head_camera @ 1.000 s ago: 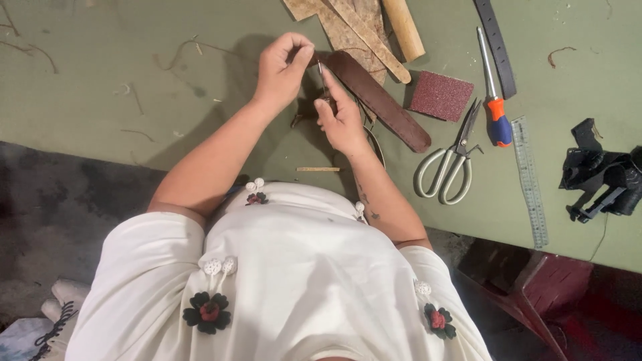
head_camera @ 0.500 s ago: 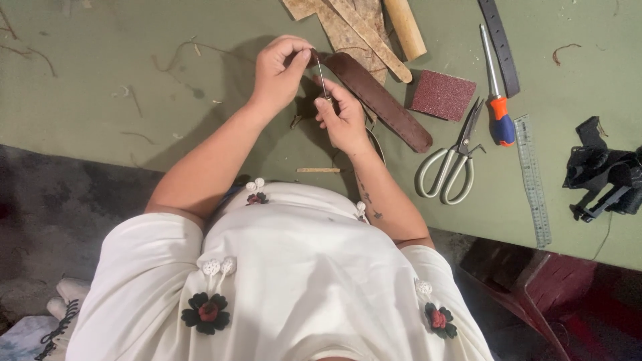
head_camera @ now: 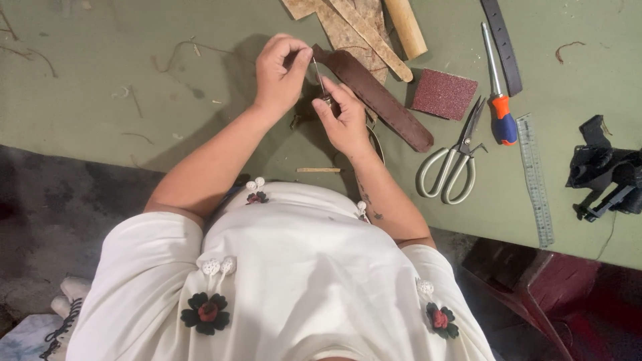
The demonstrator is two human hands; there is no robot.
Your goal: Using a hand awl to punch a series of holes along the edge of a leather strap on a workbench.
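My left hand (head_camera: 279,70) pinches the top end of a thin metal needle (head_camera: 319,75) that stands nearly upright between my hands. My right hand (head_camera: 345,117) grips a small dark piece (head_camera: 326,101) at the needle's lower end, with its fingers closed round it. Both hands are held close together just above the green table (head_camera: 134,100). A long brown leather strap (head_camera: 381,101) lies on the table right behind my right hand. What the small dark piece is, I cannot make out.
Right of the strap lie a reddish sandpaper block (head_camera: 444,93), pale-handled scissors (head_camera: 455,166), an orange-and-blue screwdriver (head_camera: 499,93), a steel ruler (head_camera: 535,177) and a black tool (head_camera: 605,170). Tan leather pieces (head_camera: 348,27) and a wooden dowel (head_camera: 406,27) lie at the back. A small stick (head_camera: 317,170) lies near the table's edge.
My left hand's fingertips have closed onto the needle's top end. My right hand has shifted slightly and curled its fingers in, and the needle now stands more upright.
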